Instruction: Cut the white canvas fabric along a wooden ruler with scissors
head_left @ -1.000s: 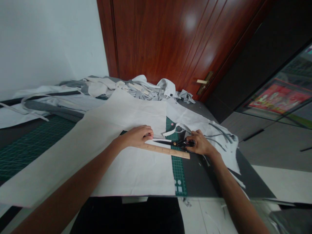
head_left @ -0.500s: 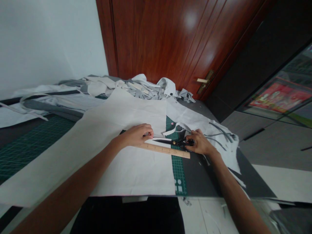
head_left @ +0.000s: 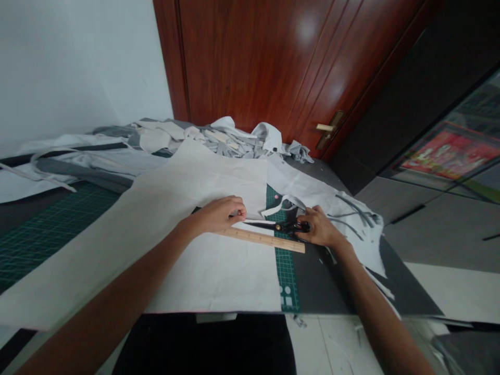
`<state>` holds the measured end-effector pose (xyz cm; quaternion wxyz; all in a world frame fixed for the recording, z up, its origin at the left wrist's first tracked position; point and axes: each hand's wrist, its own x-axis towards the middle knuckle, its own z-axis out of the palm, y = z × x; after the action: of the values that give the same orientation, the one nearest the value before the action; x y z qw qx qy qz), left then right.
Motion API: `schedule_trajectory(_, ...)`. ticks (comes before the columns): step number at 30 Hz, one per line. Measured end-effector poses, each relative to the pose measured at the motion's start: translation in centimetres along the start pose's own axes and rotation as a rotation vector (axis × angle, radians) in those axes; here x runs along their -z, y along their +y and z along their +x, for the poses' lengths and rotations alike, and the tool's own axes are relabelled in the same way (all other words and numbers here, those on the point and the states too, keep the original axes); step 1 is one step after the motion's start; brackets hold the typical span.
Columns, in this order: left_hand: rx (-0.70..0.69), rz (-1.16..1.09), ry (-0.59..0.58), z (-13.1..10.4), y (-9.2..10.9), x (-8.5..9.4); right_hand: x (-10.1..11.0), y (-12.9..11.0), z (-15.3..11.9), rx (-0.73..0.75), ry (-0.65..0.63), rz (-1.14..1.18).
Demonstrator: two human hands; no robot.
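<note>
White fabric (head_left: 230, 276) lies spread over the table, with a slit in it near the middle. My left hand (head_left: 224, 213) is closed in a pinch on the fabric edge by the slit. Black scissors (head_left: 279, 227) are in my right hand (head_left: 317, 227), its fingers wrapped through the handles. The blades point left, along the slit, toward my left fingertips. A wooden ruler (head_left: 265, 239) rests on the fabric just below the scissors, its left end near my left hand. Beyond the blades curls a narrow white strip (head_left: 272, 211).
A green cutting mat (head_left: 286, 271) shows under the fabric. Scraps (head_left: 234, 143) are heaped along the back. Another pale fabric piece (head_left: 351, 229) with grey strips lies at the right. A wooden door (head_left: 253, 62) stands behind the table, and a cabinet (head_left: 441, 229) on the right.
The scissors and my right hand have shifted very slightly, with the blades looking a little closer together. My left hand stays in nearly the same place.
</note>
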<state>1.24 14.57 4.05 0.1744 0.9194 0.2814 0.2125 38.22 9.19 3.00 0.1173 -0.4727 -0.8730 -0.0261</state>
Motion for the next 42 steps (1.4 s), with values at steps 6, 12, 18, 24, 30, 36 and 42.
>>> schedule_trajectory(6,-0.003,0.023,-0.023,0.0,-0.1,0.1,-0.3,0.3,0.0,0.025,0.017,-0.010)
schedule_trajectory(12,0.005,0.022,-0.008,0.1,0.1,0.1,-0.3,-0.1,0.1,0.030,0.014,-0.005)
schedule_trajectory(18,-0.012,0.015,-0.006,0.0,0.3,0.3,-0.1,-0.4,0.2,0.029,0.007,0.000)
schedule_trajectory(24,-0.008,0.024,-0.001,0.0,0.0,0.2,-0.2,-0.7,0.3,0.011,0.004,0.002)
schedule_trajectory(30,0.011,0.028,-0.016,0.0,-0.1,0.1,-0.6,-0.1,0.2,0.051,-0.014,0.056)
schedule_trajectory(36,0.023,0.009,-0.012,0.0,0.0,0.0,-0.6,0.4,0.2,0.088,-0.016,0.069)
schedule_trajectory(42,0.010,0.015,-0.016,0.0,0.0,0.0,-0.6,0.6,0.2,0.096,-0.017,0.092)
